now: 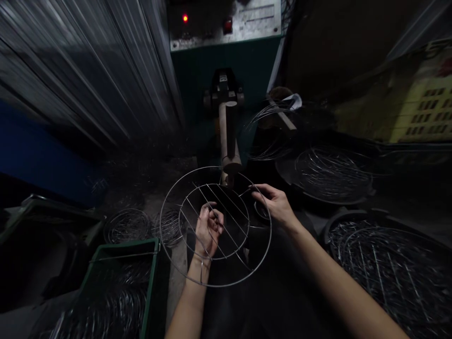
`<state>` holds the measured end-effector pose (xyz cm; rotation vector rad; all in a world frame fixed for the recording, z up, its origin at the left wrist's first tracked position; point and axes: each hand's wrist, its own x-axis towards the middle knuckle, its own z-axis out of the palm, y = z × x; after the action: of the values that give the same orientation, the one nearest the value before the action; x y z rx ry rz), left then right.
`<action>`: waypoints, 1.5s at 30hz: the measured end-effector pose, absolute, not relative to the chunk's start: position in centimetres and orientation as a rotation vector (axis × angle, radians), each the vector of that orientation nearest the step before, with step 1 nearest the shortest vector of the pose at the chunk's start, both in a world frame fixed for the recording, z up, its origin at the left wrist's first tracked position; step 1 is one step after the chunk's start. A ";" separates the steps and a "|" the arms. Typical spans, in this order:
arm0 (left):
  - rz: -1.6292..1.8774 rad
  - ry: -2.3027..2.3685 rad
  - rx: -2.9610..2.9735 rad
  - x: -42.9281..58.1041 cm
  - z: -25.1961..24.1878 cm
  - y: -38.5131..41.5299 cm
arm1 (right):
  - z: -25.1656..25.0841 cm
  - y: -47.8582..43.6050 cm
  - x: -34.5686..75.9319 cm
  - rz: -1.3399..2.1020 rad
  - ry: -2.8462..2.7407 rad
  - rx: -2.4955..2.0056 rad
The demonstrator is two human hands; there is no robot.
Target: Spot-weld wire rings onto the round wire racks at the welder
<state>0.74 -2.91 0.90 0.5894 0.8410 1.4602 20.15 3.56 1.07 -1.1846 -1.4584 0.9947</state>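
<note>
While your left hand [208,230] clenches the inner wires [229,214] and your right hand [275,205] grasps the edge of the round wire rack [215,285], held at lower center of the frame below the machine's upright post [226,132], keep both grips steady and the rack flat.

Dim metalworking workshop, spot welder [226,127] at center, control panel [226,23] with red lamp above it, corrugated metal wall [81,70] to its left, tubs [339,221] of wire racks to its right, green crate [120,249] before it
</note>
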 end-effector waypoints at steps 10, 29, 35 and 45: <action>1.508 0.817 0.555 0.2 0.4 -2.6 | 0.9 6.1 18.1 0.991 -1.486 -1.111; 1.530 0.804 0.561 0.4 1.1 -1.2 | 1.0 7.8 17.5 0.840 -1.572 -1.118; 1.502 0.743 0.542 -0.1 0.8 -1.0 | 1.4 8.3 17.0 0.839 -1.577 -1.128; 1.379 0.709 0.559 -1.0 1.4 -0.6 | 0.8 -0.5 22.4 1.044 -1.589 -1.211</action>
<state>-0.96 -0.63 1.36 0.5590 0.7089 1.3788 22.39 -0.50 0.76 -1.2106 -1.5890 1.0435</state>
